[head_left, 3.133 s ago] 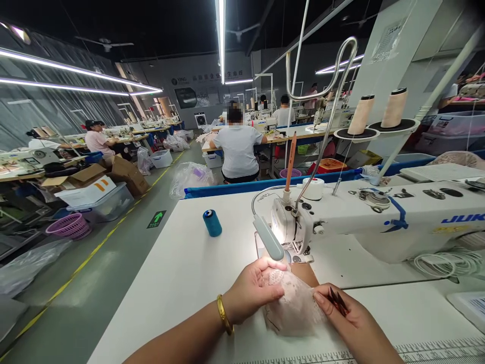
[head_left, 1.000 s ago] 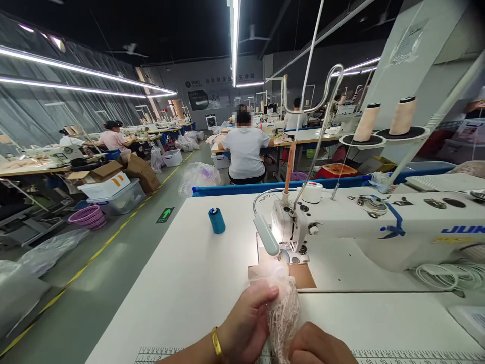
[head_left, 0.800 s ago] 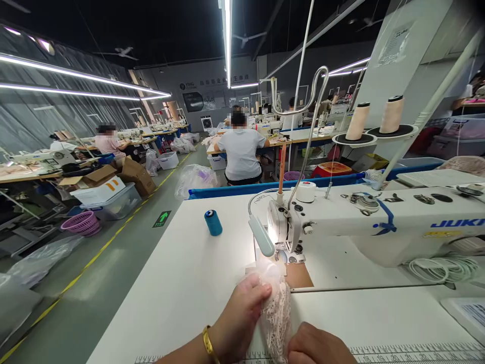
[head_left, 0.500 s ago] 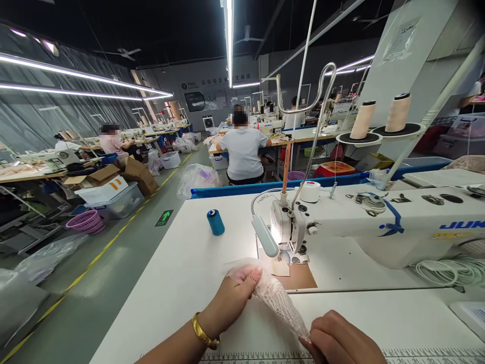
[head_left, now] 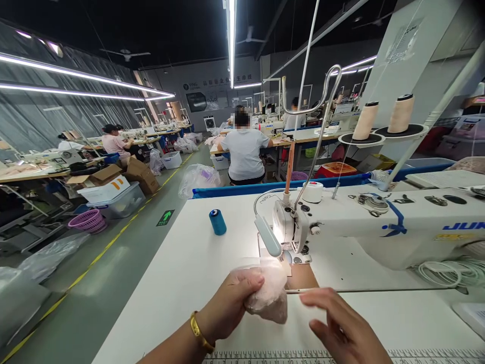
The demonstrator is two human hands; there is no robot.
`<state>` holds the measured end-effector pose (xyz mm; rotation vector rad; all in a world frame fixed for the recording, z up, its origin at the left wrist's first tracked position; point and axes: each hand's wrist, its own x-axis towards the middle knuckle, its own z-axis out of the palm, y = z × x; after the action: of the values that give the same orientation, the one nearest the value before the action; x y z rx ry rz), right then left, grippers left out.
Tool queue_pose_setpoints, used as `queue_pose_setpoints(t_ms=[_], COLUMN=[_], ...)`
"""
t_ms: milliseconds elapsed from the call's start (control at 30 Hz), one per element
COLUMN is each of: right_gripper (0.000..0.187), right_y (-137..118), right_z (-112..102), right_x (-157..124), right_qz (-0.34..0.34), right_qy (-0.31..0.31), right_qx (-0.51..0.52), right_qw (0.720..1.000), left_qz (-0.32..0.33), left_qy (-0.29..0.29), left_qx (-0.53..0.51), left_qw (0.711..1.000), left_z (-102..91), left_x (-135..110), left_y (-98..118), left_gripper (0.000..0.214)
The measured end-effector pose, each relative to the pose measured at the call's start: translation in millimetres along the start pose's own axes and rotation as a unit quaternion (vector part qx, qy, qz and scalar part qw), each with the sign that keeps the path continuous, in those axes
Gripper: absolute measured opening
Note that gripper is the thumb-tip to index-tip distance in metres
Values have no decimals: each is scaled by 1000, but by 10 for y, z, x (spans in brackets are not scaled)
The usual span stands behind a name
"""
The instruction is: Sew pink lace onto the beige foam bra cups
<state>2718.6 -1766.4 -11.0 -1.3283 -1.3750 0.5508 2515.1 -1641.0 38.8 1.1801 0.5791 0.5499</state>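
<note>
A white table spans the near part of the scene. On its right side sits a white machine, and a pale coiled cord lies close against it. A blue spool stands upright on the far left part, apart from the machine. A ruler runs left to right along the near edge, partly hidden.

Left of the table, the grey-green floor bears a yellow line, a green sign, a purple basket, a clear bin and a plastic bag.
</note>
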Motion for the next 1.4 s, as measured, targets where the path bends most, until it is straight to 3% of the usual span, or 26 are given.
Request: queue_pose_setpoints(t_ms=[67,133,200,267,333,400,467,567,633,700,800,900,1233,1400], right_gripper=[42,43,40,38,36,35,39,68,67,54,47,49,48,66], right_y=[-35,-51,-67,-91,-114,-119,-102,-62,-50,-56,-64,-19,186,188], right_z=[-3,27,67,98,115,125,139,167,175,171,167,202,315,399], right_x=[124,222,278,297,299,299,300,306,318,342,388,420,445,436], right_qz=[107,158,157,132,112,118,143,187,201,203,210,210,261,283], right_qy=[-28,-67,-76,-62,-59,-50,-40,-95,-149,-149,-66,-12,6,31], right_qx=[40,78,83,66,59,54,67,165,240,258,196,168,281,290], right_qw=[993,982,981,987,990,990,987,964,938,933,956,963,924,914], left_qz=[-15,-8,28,70,98,122,124,81,36,-15,-75,-98,-88,-60], left_qy=[-49,-65,-42,-4,15,6,-40,-105,-95,-64,-73,-103,-44,-71], left_qx=[42,196,384,492,511,491,434,308,202,67,-84,-110,-144,-157], left_qw=[998,978,922,868,854,863,891,942,974,996,991,984,985,983], left_z=[9,8,0,-1,9,23,30,23,23,42,106,168,106,92], left_x=[-10,-24,-46,-76,-111,-142,-157,-126,-75,-20,43,88,218,208], left_y=[18,52,106,171,234,289,329,330,274,183,37,-60,-120,-83], left_gripper=[52,54,55,51,48,46,46,56,67,77,87,76,48,57])
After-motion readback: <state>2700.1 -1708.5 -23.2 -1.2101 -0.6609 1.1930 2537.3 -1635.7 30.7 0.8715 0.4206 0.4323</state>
